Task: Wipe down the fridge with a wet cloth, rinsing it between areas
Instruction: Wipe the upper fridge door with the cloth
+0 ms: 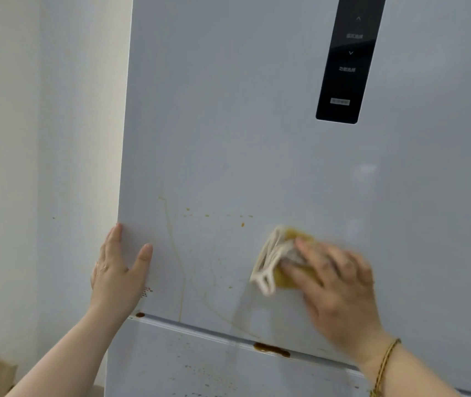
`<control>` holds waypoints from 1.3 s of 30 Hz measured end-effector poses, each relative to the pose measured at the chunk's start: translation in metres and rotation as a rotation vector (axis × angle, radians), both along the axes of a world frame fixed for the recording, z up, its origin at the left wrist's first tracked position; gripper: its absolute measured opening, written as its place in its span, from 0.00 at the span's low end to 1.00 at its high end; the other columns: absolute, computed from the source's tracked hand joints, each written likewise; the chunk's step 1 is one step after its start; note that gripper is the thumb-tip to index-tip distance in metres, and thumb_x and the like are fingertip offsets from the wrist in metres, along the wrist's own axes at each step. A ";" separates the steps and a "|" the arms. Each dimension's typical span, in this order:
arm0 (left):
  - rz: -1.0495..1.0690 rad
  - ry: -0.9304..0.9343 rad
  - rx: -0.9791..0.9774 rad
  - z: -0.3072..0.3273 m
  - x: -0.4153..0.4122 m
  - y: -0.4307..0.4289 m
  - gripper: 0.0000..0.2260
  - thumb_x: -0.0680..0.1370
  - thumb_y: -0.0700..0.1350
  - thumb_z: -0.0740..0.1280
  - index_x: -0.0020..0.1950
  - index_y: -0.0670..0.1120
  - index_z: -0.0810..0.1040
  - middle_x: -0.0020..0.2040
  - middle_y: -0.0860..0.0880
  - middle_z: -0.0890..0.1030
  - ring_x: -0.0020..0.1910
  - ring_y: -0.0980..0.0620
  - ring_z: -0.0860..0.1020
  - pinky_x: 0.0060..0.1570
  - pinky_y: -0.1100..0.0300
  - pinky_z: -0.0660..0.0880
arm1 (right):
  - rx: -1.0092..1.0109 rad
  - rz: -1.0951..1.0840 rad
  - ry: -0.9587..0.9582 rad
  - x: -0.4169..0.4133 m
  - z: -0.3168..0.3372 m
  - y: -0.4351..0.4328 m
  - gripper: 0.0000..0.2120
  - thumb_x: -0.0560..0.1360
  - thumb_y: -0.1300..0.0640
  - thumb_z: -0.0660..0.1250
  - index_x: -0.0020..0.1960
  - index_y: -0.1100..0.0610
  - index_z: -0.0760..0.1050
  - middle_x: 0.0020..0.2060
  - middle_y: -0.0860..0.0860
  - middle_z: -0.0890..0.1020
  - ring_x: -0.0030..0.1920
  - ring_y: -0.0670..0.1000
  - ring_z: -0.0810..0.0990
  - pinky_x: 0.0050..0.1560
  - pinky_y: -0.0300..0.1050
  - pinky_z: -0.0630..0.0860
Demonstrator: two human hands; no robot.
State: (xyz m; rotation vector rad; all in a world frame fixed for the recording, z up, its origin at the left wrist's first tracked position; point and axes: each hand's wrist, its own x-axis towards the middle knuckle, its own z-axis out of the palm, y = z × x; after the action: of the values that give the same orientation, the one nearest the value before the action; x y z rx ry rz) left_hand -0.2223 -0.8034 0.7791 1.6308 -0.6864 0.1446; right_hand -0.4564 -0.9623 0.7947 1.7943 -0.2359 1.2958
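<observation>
Yellow-stained cloth [271,259] under flat right hand [340,285]; left hand [117,270] flat against fridge [228,124]; panel [346,61] lettering unreadable.

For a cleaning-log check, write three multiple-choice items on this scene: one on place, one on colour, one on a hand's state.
1. Where on the white fridge door is the black glossy control panel? A upper right; B lower left; C bottom seam.
2. What colour stains the bunched white cloth? A blue; B yellow; C red.
3. How is the left hand? A fisted; B holding the cloth; C flat on the door.
Answers: A, the panel sits high right; B, yellow shows beside the right hand; C, its fingers lie straight.
</observation>
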 end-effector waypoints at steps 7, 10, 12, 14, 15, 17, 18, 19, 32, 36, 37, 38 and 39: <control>-0.039 0.019 -0.018 0.000 0.002 0.009 0.26 0.78 0.45 0.60 0.74 0.48 0.55 0.74 0.48 0.61 0.73 0.49 0.58 0.71 0.51 0.54 | 0.139 0.024 -0.209 0.037 -0.021 0.018 0.19 0.70 0.59 0.58 0.59 0.48 0.69 0.61 0.52 0.69 0.55 0.57 0.69 0.52 0.50 0.63; -0.075 0.047 -0.052 0.002 0.002 0.012 0.25 0.78 0.44 0.59 0.74 0.48 0.56 0.73 0.49 0.62 0.72 0.50 0.59 0.69 0.54 0.56 | 0.038 0.031 0.019 0.041 -0.042 0.020 0.16 0.75 0.61 0.54 0.58 0.47 0.71 0.61 0.50 0.70 0.56 0.54 0.70 0.55 0.50 0.63; -0.093 0.064 -0.070 0.003 0.002 0.014 0.25 0.78 0.43 0.59 0.74 0.49 0.56 0.73 0.49 0.63 0.72 0.50 0.60 0.68 0.55 0.57 | 0.009 0.041 0.070 0.040 -0.035 0.019 0.16 0.76 0.61 0.54 0.58 0.47 0.71 0.61 0.49 0.70 0.55 0.54 0.70 0.54 0.49 0.63; -0.103 0.071 -0.082 0.003 0.003 0.015 0.24 0.78 0.43 0.60 0.73 0.49 0.57 0.72 0.49 0.63 0.71 0.51 0.61 0.67 0.56 0.57 | 0.006 0.047 0.030 0.044 -0.018 0.021 0.17 0.72 0.60 0.58 0.59 0.47 0.70 0.61 0.49 0.70 0.55 0.53 0.70 0.51 0.48 0.63; -0.105 0.072 -0.087 0.003 0.003 0.015 0.24 0.78 0.43 0.60 0.73 0.49 0.58 0.72 0.49 0.63 0.71 0.51 0.61 0.67 0.56 0.57 | 0.023 0.045 -0.029 0.048 -0.007 0.023 0.18 0.71 0.59 0.59 0.59 0.47 0.69 0.61 0.49 0.70 0.55 0.54 0.70 0.51 0.48 0.62; -0.110 0.081 -0.098 0.002 0.004 0.016 0.24 0.78 0.42 0.60 0.73 0.49 0.58 0.72 0.49 0.64 0.71 0.51 0.62 0.66 0.57 0.58 | 0.101 0.042 -0.192 0.059 0.009 0.027 0.18 0.70 0.59 0.58 0.59 0.47 0.69 0.61 0.50 0.69 0.55 0.55 0.69 0.50 0.48 0.62; -0.115 0.088 -0.105 0.002 0.004 0.016 0.24 0.78 0.42 0.60 0.73 0.49 0.59 0.71 0.49 0.65 0.70 0.51 0.62 0.66 0.56 0.59 | 0.137 0.042 -0.264 0.066 0.012 0.029 0.18 0.70 0.59 0.58 0.59 0.47 0.69 0.61 0.50 0.69 0.55 0.55 0.69 0.50 0.49 0.62; -0.122 0.096 -0.110 0.003 0.005 0.016 0.23 0.78 0.42 0.60 0.73 0.50 0.59 0.71 0.49 0.65 0.70 0.51 0.63 0.66 0.56 0.59 | 0.159 0.040 -0.306 0.073 0.010 0.032 0.18 0.70 0.59 0.57 0.59 0.48 0.69 0.62 0.51 0.68 0.56 0.56 0.69 0.50 0.49 0.62; -0.199 0.163 -0.167 0.003 0.013 0.021 0.21 0.79 0.40 0.58 0.71 0.52 0.63 0.64 0.52 0.70 0.61 0.55 0.68 0.61 0.57 0.64 | 0.143 0.103 -0.192 0.118 0.053 0.050 0.18 0.69 0.60 0.58 0.54 0.50 0.80 0.59 0.53 0.77 0.53 0.56 0.69 0.51 0.52 0.62; -0.289 0.261 -0.255 0.005 0.017 0.026 0.18 0.80 0.40 0.55 0.69 0.52 0.66 0.61 0.54 0.71 0.61 0.56 0.68 0.60 0.61 0.62 | 0.102 0.126 -0.101 0.138 0.026 0.058 0.19 0.70 0.61 0.57 0.55 0.50 0.80 0.60 0.54 0.77 0.54 0.57 0.68 0.52 0.51 0.62; -0.316 0.283 -0.282 0.006 0.018 0.027 0.17 0.80 0.41 0.55 0.68 0.51 0.67 0.61 0.55 0.72 0.61 0.57 0.69 0.61 0.60 0.62 | 0.069 0.137 -0.015 0.139 0.013 0.058 0.19 0.71 0.62 0.55 0.55 0.50 0.80 0.61 0.54 0.74 0.54 0.57 0.68 0.53 0.51 0.62; -0.340 0.299 -0.298 0.007 0.019 0.029 0.16 0.80 0.41 0.54 0.67 0.51 0.68 0.60 0.55 0.72 0.61 0.56 0.69 0.61 0.60 0.63 | 0.043 0.142 0.063 0.138 0.001 0.059 0.21 0.73 0.63 0.52 0.55 0.50 0.80 0.61 0.53 0.72 0.54 0.57 0.68 0.54 0.52 0.62; -0.355 0.302 -0.303 0.008 0.020 0.032 0.15 0.80 0.41 0.53 0.65 0.52 0.69 0.60 0.55 0.73 0.61 0.56 0.69 0.61 0.59 0.63 | 0.022 0.143 0.120 0.137 -0.005 0.059 0.23 0.75 0.64 0.49 0.54 0.50 0.80 0.61 0.53 0.72 0.54 0.57 0.68 0.55 0.53 0.62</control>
State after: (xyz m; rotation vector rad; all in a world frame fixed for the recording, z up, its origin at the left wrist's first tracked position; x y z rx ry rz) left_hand -0.2020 -0.7718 0.7866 1.1886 -0.6716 -0.2411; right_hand -0.3191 -0.9036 0.7893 1.9293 -0.0563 1.2827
